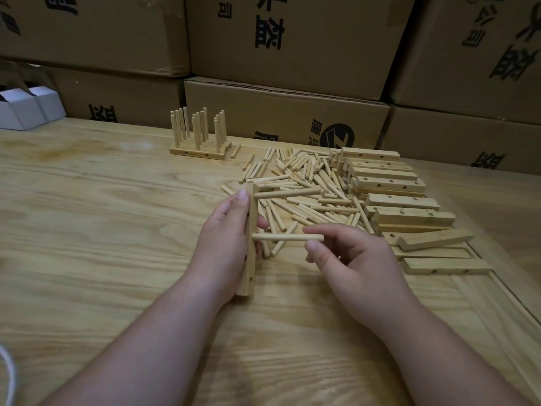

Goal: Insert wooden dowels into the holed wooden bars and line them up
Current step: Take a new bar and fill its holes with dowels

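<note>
Progress early: finished dowelled bars [199,149] lined up at surface [87,200] rear; left hand [225,238] grips bar [248,244] bearing one dowel, right hand [351,259] pinches second dowel [288,237] at its hole; loose dowels [307,186], empty bars [389,183] remain.

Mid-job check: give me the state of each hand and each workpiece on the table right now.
left hand: grips the held bar
held bar: on end, two dowels seated
upper dowel: in the bar, sticking out sideways
lower dowel: in the bar, free end between right fingertips
right hand: pinches the lower dowel
loose dowels: heaped flat
empty bars: stacked, unfilled
finished bars: lined up, dowels upright
</note>
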Demonstrator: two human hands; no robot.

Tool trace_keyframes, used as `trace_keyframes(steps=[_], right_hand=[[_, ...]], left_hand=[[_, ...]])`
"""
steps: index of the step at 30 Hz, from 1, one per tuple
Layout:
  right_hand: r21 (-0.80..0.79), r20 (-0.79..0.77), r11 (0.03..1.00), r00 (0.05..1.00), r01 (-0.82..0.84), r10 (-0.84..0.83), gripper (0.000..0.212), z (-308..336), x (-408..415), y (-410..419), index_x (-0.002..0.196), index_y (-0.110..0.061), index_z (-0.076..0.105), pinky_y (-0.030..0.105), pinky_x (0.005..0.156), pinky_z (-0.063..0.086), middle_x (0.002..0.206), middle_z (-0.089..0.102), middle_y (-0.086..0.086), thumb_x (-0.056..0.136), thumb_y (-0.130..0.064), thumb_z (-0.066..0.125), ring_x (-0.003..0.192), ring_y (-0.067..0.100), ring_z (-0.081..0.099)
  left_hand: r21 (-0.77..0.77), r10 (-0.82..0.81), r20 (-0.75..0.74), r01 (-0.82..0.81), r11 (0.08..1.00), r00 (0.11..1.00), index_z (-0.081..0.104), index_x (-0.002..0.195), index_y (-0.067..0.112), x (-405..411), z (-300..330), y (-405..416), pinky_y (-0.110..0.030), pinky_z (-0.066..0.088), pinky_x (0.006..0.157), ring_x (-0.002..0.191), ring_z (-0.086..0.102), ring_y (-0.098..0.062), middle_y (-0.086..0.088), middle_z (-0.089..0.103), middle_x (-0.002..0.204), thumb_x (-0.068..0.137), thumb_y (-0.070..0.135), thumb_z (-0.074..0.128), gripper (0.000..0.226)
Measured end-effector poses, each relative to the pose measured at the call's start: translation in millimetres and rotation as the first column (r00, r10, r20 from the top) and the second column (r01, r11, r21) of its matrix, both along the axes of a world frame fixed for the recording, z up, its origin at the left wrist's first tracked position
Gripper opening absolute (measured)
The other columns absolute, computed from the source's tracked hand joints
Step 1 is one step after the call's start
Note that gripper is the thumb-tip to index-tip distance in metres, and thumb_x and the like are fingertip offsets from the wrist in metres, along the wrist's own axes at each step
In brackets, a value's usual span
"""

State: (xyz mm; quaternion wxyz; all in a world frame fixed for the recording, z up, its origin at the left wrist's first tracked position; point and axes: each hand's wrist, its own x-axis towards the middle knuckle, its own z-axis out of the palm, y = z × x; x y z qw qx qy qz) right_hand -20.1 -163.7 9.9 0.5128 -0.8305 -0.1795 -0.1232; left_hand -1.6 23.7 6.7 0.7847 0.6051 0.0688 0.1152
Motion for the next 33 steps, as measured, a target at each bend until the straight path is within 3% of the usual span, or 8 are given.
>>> trace_keyframes(steps=[3,8,12,16,19,23,28,33], right_hand=[[0.309,-0.125,0.949,0.987,-0.059,0.102,0.019,0.8,-1.0,10.0,0.097,-0.034,0.078,0.026,0.056,0.054,0.077,0.07,0.012,0.085,-0.02,0.076,0.059,0.015,0.06],[0.431,-0.127,0.901,0.986,-0.046,0.111,0.019,-0.5,0.6,17.0,0.098,-0.016,0.074,0.035,0.075,0.062,0.096,0.076,-0.001,0.096,-0.025,0.058,0.084,0.016,0.072],[0.385,-0.11,0.919,0.985,-0.083,0.135,0.019,-2.2,-0.2,20.0,0.102,-0.016,0.064,0.031,0.083,0.06,0.096,0.077,0.001,0.104,-0.02,0.045,0.091,0.017,0.073],[0.346,-0.186,0.937,0.975,-0.054,0.125,0.011,-4.6,-1.0,23.7,0.102,-0.034,0.057,0.035,0.053,0.056,0.063,0.052,-0.007,0.104,-0.032,0.046,0.05,0.011,0.051],[0.243,-0.212,0.967,0.969,-0.074,0.127,0.015,-6.1,0.7,26.3,0.092,-0.035,0.063,0.03,0.041,0.046,0.058,0.048,-0.007,0.102,-0.037,0.051,0.043,0.012,0.048],[0.064,-0.084,0.987,0.985,-0.147,0.152,0.015,-9.5,1.8,29.5,0.105,-0.037,0.069,0.007,0.064,0.045,0.076,0.068,-0.027,0.101,-0.035,0.054,0.073,-0.008,0.064],[0.06,-0.177,0.992,0.977,-0.112,0.121,0.013,-14.1,3.4,30.7,0.095,-0.039,0.057,0.027,0.062,0.043,0.069,0.06,-0.014,0.096,-0.037,0.045,0.062,0.001,0.052],[-0.05,-0.09,0.992,0.99,-0.117,0.113,0.018,-14.1,4.5,27.9,0.107,-0.037,0.067,0.017,0.062,0.048,0.078,0.067,-0.013,0.095,-0.025,0.065,0.069,0.004,0.063]], left_hand=[[0.034,-0.029,0.016,0.028,0.999,0.999,0.072,0.099,0.03,-1.3,-0.9,-2.5,-0.021,0.048,0.045,0.05,0.058,-0.007,0.002,0.07,0.073,0.103,0.049,0.048,0.031],[0.035,-0.044,0.022,0.043,0.998,0.999,0.072,0.093,0.034,-2.5,-0.8,-2.6,-0.023,0.048,0.045,0.051,0.06,-0.011,0.002,0.07,0.074,0.103,0.05,0.049,0.029],[-0.051,-0.039,0.011,0.039,0.998,0.999,0.073,0.089,0.036,-1.8,1.7,-2.1,-0.028,0.047,0.044,0.049,0.056,-0.013,0.0,0.068,0.073,0.103,0.049,0.048,0.031],[-0.098,-0.063,0.002,0.063,0.993,0.998,0.073,0.084,0.036,-2.1,2.6,-4.2,-0.027,0.046,0.044,0.049,0.055,-0.013,0.0,0.067,0.072,0.103,0.05,0.047,0.035],[-0.092,-0.092,0.015,0.093,0.991,0.996,0.073,0.083,0.036,-3.0,2.2,-6.4,-0.027,0.046,0.044,0.05,0.055,-0.013,-0.001,0.067,0.072,0.104,0.049,0.047,0.035],[-0.079,-0.098,0.026,0.1,0.992,0.995,0.072,0.082,0.038,-4.0,1.4,-7.7,-0.026,0.046,0.044,0.05,0.055,-0.012,0.001,0.067,0.073,0.104,0.048,0.047,0.034],[-0.07,-0.094,0.018,0.095,0.993,0.995,0.071,0.082,0.038,-2.4,-0.6,-9.3,-0.028,0.045,0.045,0.051,0.054,-0.014,0.001,0.066,0.074,0.103,0.048,0.05,0.032],[-0.023,-0.089,0.019,0.089,0.996,0.996,0.072,0.084,0.033,-2.4,-3.3,-8.0,-0.024,0.05,0.048,0.056,0.06,-0.01,0.006,0.068,0.073,0.102,0.048,0.05,0.032]])
